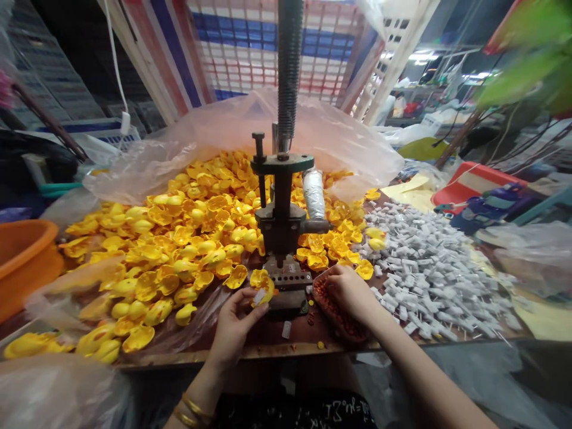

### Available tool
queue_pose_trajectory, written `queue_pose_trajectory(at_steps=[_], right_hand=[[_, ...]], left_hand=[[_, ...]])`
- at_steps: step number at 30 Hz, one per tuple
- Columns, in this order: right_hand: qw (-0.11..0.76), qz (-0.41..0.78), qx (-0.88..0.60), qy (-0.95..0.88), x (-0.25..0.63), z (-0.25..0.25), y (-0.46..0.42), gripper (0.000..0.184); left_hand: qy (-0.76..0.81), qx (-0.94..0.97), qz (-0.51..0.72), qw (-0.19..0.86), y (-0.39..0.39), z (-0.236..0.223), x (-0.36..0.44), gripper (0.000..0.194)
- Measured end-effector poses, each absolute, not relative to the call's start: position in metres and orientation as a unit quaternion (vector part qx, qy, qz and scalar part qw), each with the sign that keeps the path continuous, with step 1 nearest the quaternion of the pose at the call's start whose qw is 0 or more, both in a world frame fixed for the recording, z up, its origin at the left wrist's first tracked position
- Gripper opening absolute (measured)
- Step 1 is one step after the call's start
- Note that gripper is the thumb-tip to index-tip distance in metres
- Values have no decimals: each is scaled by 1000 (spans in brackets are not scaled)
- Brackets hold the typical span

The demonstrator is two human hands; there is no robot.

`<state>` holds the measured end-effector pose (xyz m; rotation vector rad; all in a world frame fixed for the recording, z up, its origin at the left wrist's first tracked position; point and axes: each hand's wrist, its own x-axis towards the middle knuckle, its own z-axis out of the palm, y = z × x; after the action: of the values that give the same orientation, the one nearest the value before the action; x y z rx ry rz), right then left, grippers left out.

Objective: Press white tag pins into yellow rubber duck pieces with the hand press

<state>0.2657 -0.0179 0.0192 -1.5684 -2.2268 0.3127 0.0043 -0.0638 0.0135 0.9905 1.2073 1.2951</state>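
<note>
My left hand is closed on a yellow plastic shell, a hollow duck-like half with a small pale piece inside it. It holds the shell just left of the base of a dark hand press. My right hand reaches down into a shallow container of small reddish-brown parts. Its fingertips are bent among these parts, and whether they pinch one is hidden. On the table in front of the press lies one small grey-white block.
A large heap of yellow shells spreads left of and behind the press. Grey-white blocks with thin wires are piled at right. An orange tub stands far left, a red container back right. Clear plastic sheeting rises behind the shells.
</note>
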Motion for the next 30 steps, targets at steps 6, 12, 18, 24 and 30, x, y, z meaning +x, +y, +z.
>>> queue_pose_trajectory(at_steps=[6,12,18,24,30], right_hand=[[224,144,-566,-780,266,14,-21,14],[423,310,-445,-726,212,39,-45,8],[491,288,-400,-718,182,31,-47,10],[458,256,-325,-787,182,30,-45,14],[473,279,-346,-761,180,35,-40,10]], left_hand=[[479,351,550,588,-63,15,13,31],[467,258,559,634,-65,25,27,45],[446,251,560,652,-67,31,30,41],[427,211,534,699,-70,30,25,39],[431,207,534,697,-67,33,24,39]])
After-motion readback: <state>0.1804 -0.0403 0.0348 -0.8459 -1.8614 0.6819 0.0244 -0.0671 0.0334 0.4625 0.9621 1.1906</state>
